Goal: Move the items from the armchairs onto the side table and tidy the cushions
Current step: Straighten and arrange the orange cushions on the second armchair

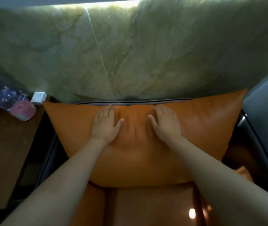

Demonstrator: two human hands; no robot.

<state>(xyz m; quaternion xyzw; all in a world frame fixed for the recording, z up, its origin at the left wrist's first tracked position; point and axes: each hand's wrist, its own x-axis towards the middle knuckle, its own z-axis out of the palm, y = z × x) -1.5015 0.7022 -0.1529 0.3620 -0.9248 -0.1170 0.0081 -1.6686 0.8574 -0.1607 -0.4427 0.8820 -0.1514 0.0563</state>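
A large orange leather cushion (200, 128) leans against the back of an armchair (154, 206) with an orange seat and a dark frame. My left hand (106, 123) lies flat on the cushion's upper middle, fingers spread, thumb pointing right. My right hand (164, 122) presses flat beside it, a short gap between the two thumbs. The leather is dented and creased between my palms. Neither hand holds anything. To the left stands the brown wooden side table (4, 154).
On the side table lie a pink roll-like object (23, 110), a small white box (38, 97) and a bluish plastic bag (6, 95). A green marbled wall (130, 49) rises behind the chair. A grey upholstered surface (267, 108) borders the right side.
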